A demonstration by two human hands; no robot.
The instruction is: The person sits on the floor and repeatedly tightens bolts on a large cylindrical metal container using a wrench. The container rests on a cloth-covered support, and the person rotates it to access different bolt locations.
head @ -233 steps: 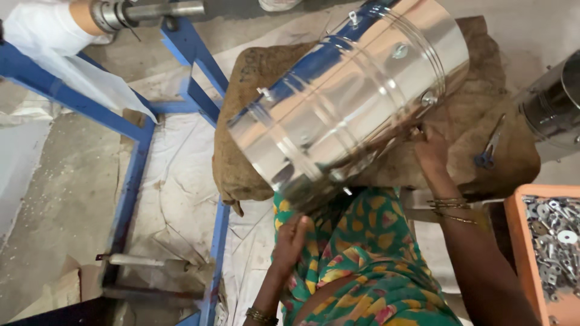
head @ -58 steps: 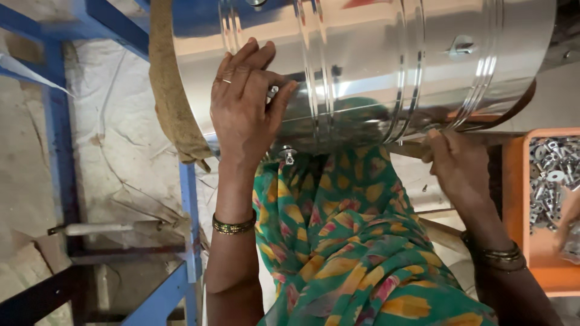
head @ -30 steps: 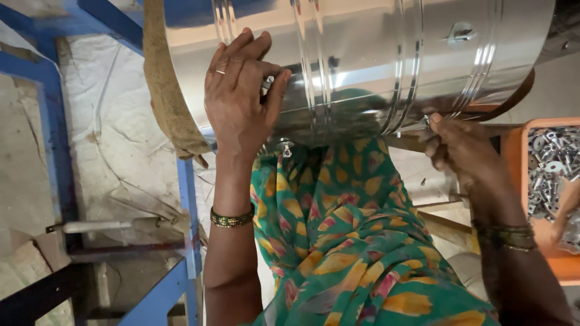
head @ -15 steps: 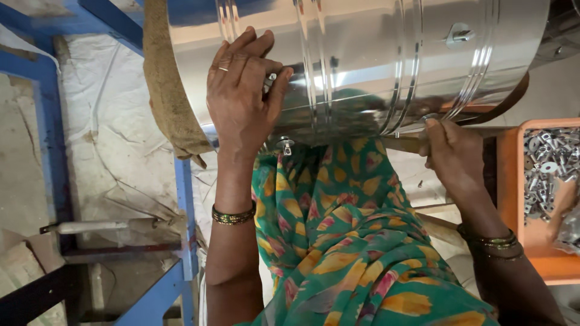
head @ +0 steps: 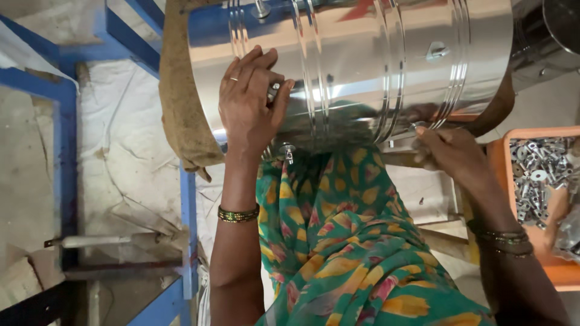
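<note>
My two hands hold a big shiny drum.

My left hand lies flat on the side of the shiny metal drum, fingers spread and pressing on it, with a small metal knob under my fingertips. My right hand is curled at the drum's lower edge, pinching a small metal piece there. The drum lies on its side on a brown sack cloth. Right of the drum sits an orange tray full of small metal parts. Left of the drum stands a blue metal frame.
</note>
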